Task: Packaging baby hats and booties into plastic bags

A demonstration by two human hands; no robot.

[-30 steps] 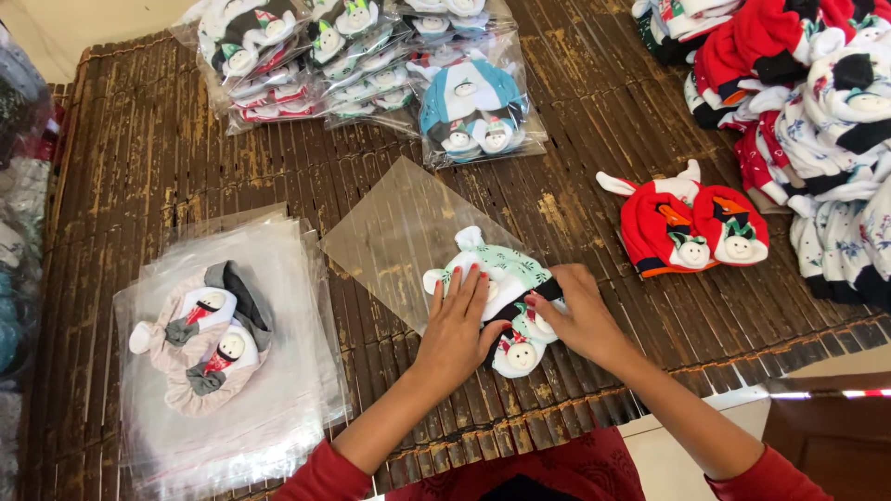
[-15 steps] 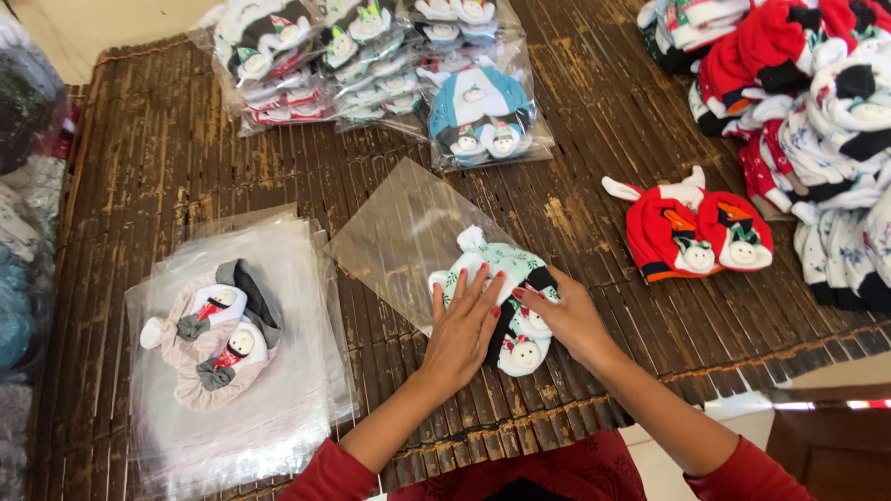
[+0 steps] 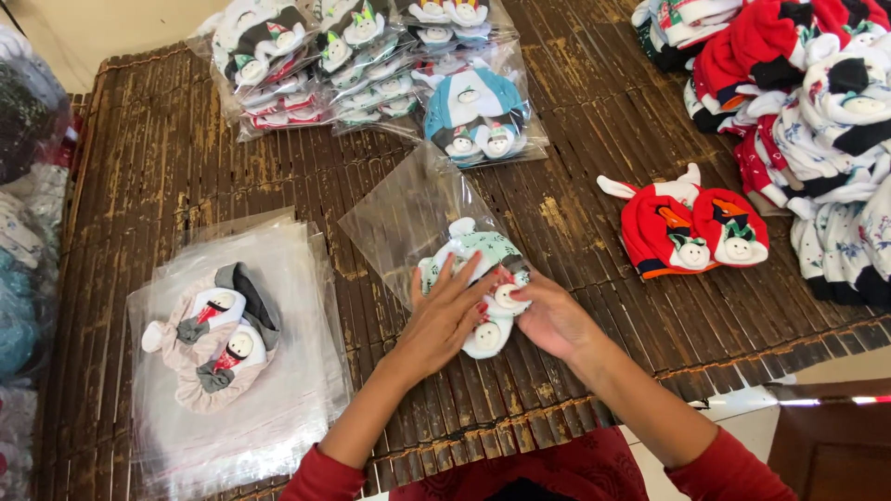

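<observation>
Centrally, just below the middle of the frame, the left hand (image 3: 444, 320) lies flat, fingers spread, pressing on a mint-green baby set (image 3: 478, 278) with small snowman faces. The right hand (image 3: 549, 320) touches the same set from its right side, its fingers curled round the lower edge in a loose grip near the white snowman heads. That set sits at the mouth of a clear plastic bag (image 3: 404, 218), which stretches up and to the left over the dark slatted tabletop (image 3: 186, 158); whether the set is partly inside the bag cannot be told.

At lower left, a beige and grey set (image 3: 213, 334) rests on a stack of clear bags (image 3: 269, 417). To the right of centre, a red set (image 3: 691, 227) lies bare on the slats, well apart from both hands. Bagged sets (image 3: 371, 65) are piled along the top of the frame, and loose unbagged sets (image 3: 817, 102) are heaped at upper right.
</observation>
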